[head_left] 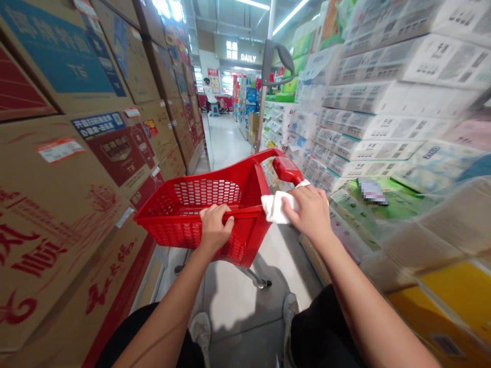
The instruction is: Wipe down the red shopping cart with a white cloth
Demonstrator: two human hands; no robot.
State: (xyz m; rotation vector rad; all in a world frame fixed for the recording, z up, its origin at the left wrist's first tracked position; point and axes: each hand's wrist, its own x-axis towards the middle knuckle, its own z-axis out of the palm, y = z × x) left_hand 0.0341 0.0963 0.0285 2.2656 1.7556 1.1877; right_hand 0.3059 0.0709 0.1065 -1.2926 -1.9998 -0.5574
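A red plastic shopping cart (184,204) stands on its wheels in a narrow store aisle just in front of me. My left hand (214,225) is closed over the cart's near rim. My right hand (311,210) is closed on a white cloth (275,205) and presses it against the cart's near right corner, just below the red handle (286,168). The basket looks empty inside.
Stacked brown cardboard boxes (57,194) wall the left side. Shelves of wrapped tissue packs (383,102) line the right. A grey pole (264,97) rises behind the cart. The pale floor (222,143) runs ahead toward more displays. My shoes (201,329) show below.
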